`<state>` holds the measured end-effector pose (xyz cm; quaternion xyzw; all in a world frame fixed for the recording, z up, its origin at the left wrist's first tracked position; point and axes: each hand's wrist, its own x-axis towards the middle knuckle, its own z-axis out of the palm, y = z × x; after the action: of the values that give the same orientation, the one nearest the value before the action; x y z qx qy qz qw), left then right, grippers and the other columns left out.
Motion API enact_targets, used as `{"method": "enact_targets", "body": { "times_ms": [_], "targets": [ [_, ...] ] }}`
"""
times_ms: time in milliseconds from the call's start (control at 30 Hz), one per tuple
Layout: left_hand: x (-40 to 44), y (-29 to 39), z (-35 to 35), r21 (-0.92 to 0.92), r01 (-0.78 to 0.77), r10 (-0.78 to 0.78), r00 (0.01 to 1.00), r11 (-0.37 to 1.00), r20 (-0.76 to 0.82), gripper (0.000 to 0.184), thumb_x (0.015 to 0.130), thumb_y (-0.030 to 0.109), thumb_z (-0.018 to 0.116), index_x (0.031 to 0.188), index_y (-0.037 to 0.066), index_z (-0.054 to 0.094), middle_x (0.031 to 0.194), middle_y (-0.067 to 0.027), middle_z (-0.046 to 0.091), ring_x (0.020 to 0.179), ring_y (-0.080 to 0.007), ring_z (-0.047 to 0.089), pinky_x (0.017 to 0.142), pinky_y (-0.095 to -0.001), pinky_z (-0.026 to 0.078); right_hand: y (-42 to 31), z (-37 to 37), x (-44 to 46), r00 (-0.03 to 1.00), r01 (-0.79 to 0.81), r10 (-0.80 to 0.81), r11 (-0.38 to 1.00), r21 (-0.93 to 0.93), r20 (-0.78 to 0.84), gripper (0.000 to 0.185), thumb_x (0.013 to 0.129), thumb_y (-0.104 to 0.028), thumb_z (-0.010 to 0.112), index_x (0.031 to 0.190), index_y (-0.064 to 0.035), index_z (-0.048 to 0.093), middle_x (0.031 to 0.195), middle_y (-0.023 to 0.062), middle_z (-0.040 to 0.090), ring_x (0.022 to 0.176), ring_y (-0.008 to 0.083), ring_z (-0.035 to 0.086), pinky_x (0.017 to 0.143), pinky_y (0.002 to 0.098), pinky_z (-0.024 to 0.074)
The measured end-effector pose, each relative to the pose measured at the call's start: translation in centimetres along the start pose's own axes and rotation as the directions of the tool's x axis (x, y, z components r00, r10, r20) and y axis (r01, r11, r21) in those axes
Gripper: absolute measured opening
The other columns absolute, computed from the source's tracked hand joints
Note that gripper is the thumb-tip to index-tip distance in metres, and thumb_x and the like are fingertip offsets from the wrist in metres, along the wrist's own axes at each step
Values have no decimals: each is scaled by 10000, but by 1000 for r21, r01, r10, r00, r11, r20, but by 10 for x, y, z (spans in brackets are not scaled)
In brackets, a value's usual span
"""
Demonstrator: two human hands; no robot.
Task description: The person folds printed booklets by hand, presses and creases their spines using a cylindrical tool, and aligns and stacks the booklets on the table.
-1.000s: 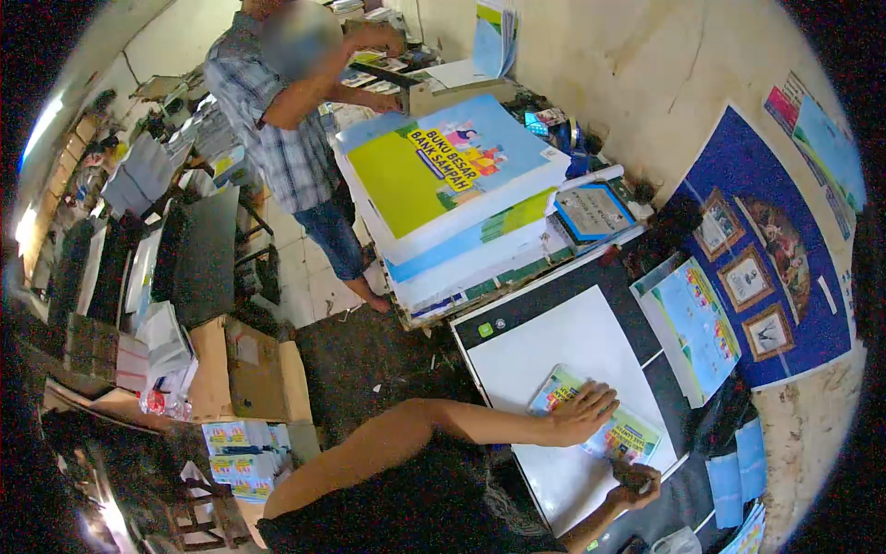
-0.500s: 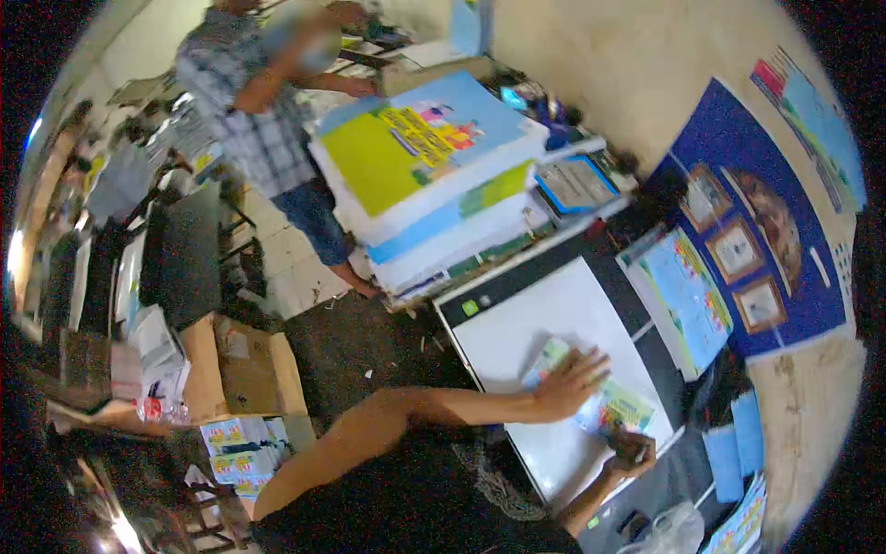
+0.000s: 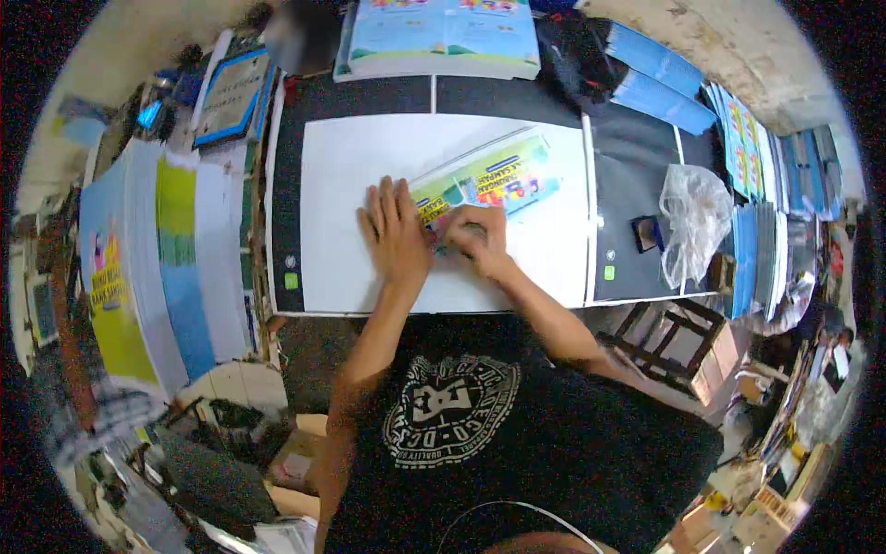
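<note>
Board (image 3: 351, 152): booklets (image 3: 517, 180), seemingly partly under hands (image 3: 480, 242).

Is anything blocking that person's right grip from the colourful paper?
No, nothing visible. The right grip is at the near edge of the colourful paper, the left grip at its left end. The plastic bag lies off to the right. Blur hides whether the right grip holds something.

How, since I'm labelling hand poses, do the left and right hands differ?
The left hand lies flat, fingers spread; the right hand is curled, and whether it grips something is too blurred to tell. The left hand is at one end of the printed booklets; the right hand is nearer their middle. Both are bare.
</note>
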<state>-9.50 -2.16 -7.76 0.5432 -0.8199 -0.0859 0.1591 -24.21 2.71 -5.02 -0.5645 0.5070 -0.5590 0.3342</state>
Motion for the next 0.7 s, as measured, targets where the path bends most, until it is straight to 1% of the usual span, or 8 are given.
{"method": "enact_targets", "body": {
  "times_ms": [67,200,300,333,367,533,567,700],
  "targets": [
    [4,2,0,-36,-1,0,1000,999,-22,598,878,144,609,1439,54,422,1541,-147,357,1458,-358,267,1180,-583,164,10,-1,8,998,55,-43,969,242,-55,282,843,-212,558,695,23,604,665,124,623,593,197,587,571,313,465],
    [-3,-4,8,14,5,-6,1000,1000,28,624,900,158,588,1476,61,368,1561,-140,333,1465,-353,255,1181,-594,155,-3,-35,4,968,-205,231,952,227,-94,393,845,-337,580,662,9,611,689,112,655,584,189,594,559,317,474],
    [3,-5,10,49,4,-4,1000,999,1,605,928,170,555,1490,66,354,1564,-138,335,1464,-350,263,1180,-599,158,-25,-80,19,960,242,-91,745,622,-264,443,873,-347,571,662,42,598,646,175,603,612,269,588,633,333,481],
    [-1,-4,9,55,-12,12,1000,998,-5,577,946,171,533,1486,66,362,1560,-138,344,1461,-348,272,1178,-599,161,-26,-89,20,933,308,-99,714,628,-345,494,892,-400,531,671,34,614,665,162,615,624,242,602,617,332,477],
    [-2,-3,10,49,5,-5,1000,999,4,552,961,173,512,1484,69,369,1560,-137,347,1460,-346,277,1177,-599,164,4,-95,14,937,210,-109,934,287,-331,519,898,-427,509,676,28,624,679,152,622,615,220,593,606,323,467],
    [0,-4,12,24,-3,3,1000,1000,10,495,999,179,461,1480,88,391,1575,-123,336,1462,-342,283,1171,-602,175,39,-115,-1,943,46,-62,997,-56,-326,616,934,-494,409,667,9,644,691,109,643,550,167,565,509,271,412],
    [-4,-5,11,21,1,-1,1000,1000,26,496,1000,181,461,1482,89,389,1578,-121,330,1464,-340,281,1171,-604,174,30,-120,1,954,-52,57,998,26,-294,664,943,-534,383,659,8,642,677,101,639,541,162,557,498,279,408],
    [1,-5,14,21,3,-3,999,1000,-34,467,1000,180,461,1454,77,429,1562,-127,361,1456,-331,301,1169,-587,190,4,-151,14,895,271,-137,923,273,-424,622,902,-574,421,742,6,580,688,154,593,559,234,548,532,340,444]
  ]
}}
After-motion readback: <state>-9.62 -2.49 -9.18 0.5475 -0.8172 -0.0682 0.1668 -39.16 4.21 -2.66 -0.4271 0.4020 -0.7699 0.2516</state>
